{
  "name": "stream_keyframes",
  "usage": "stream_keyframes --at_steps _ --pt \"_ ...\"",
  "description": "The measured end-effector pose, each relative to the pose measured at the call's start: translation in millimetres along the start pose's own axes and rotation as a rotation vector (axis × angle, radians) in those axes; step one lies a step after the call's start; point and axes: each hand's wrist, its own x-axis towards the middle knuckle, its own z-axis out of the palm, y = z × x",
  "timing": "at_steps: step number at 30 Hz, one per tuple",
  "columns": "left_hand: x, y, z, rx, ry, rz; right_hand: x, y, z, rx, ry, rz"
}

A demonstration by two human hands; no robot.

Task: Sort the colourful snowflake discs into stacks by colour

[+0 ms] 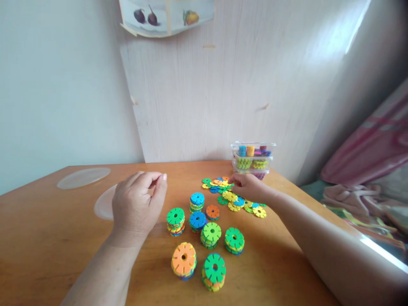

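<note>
Several short stacks of coloured notched plastic discs stand on the wooden table (47, 238), among them an orange-topped stack (184, 260) and a green-topped stack (214, 271) nearest me. A loose heap of flat discs (223, 187) lies farther back. My right hand (248, 185) reaches into that heap with its fingertips pinched on a disc at the heap's edge. My left hand (137, 204) hovers left of the stacks, fingers curled loosely, thumb and forefinger close together, nothing visible in it.
A clear plastic box (253, 161) with more coloured pieces stands at the table's back right, against a pale wooden board. Two clear lids (83, 177) lie on the left of the table. Pink cloth lies beyond the right table edge.
</note>
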Motion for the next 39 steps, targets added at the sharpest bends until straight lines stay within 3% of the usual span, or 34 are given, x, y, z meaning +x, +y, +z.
stream_keyframes --at_steps 4,9,19,27,31,35,39 --pt "0.3 -0.1 0.4 0.001 0.005 -0.002 0.9 15.0 -2.7 -0.124 -0.037 0.011" --pt "-0.7 -0.9 0.9 0.003 0.006 0.0 -1.3 7.6 2.8 -0.252 -0.133 -0.056" --pt "-1.4 -1.3 0.9 -0.005 0.005 -0.014 -1.1 6.1 0.8 -0.302 -0.144 -0.087" --pt "-0.8 1.7 -0.7 -0.006 -0.012 -0.038 -17.2 -39.8 11.4 -0.085 -0.1 -0.269" --pt "-0.9 2.0 -1.1 0.0 -0.023 -0.046 -19.9 -53.6 17.9 -0.075 -0.125 -0.275" --pt "-0.9 1.1 -0.9 -0.002 -0.025 -0.046 -8.7 -37.4 10.7 -0.081 -0.054 -0.223" --pt "-0.6 0.6 -0.1 0.014 0.0 -0.023 3.0 -5.0 -3.5 -0.191 0.056 -0.041"
